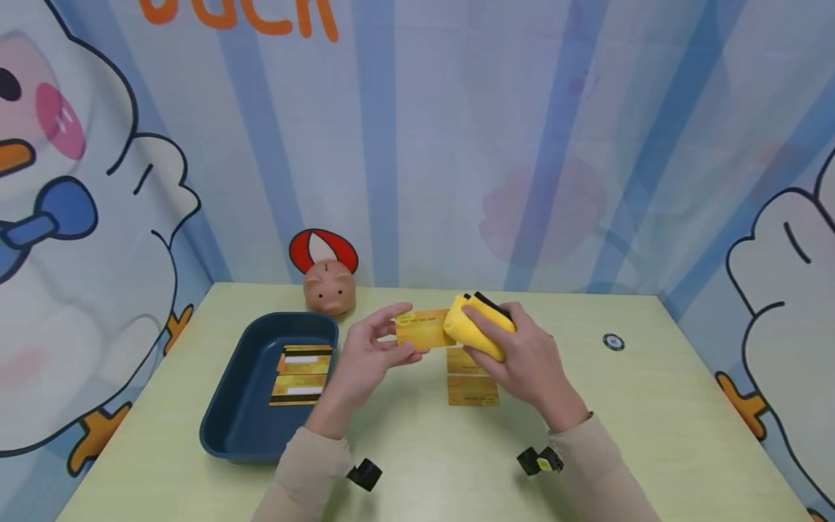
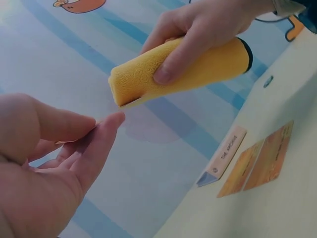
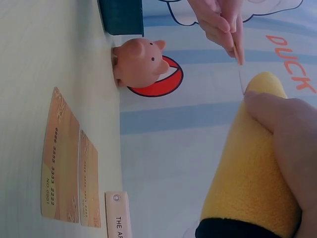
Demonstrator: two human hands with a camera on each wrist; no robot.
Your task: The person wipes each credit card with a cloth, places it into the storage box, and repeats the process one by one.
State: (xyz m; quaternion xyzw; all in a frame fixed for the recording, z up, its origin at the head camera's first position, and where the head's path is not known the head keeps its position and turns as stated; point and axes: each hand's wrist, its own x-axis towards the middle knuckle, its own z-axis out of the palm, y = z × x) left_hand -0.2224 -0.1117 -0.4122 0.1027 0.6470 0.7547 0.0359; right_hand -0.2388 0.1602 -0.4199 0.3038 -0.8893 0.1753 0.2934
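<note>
My left hand (image 1: 362, 355) pinches a gold bank card (image 1: 422, 330) by its left end, thumb below and fingers behind. In my right hand (image 1: 531, 355) is a folded yellow cloth (image 1: 479, 333) with a black edge, gripped over the card's right end. Seen edge-on, the card is a thin line in the right wrist view, running from the left fingers to the cloth (image 3: 252, 163). Below the hands, two more gold cards (image 1: 472, 391) lie on the table, one partly hidden in the head view by the right hand and cloth.
A dark blue tray (image 1: 238, 413) stands at the left with several gold cards (image 1: 298, 391) inside. Behind it sits a pink piggy bank (image 1: 329, 290). A small round chip (image 1: 613, 341) lies at the right. A pale lettered block (image 2: 225, 153) stands behind the table cards.
</note>
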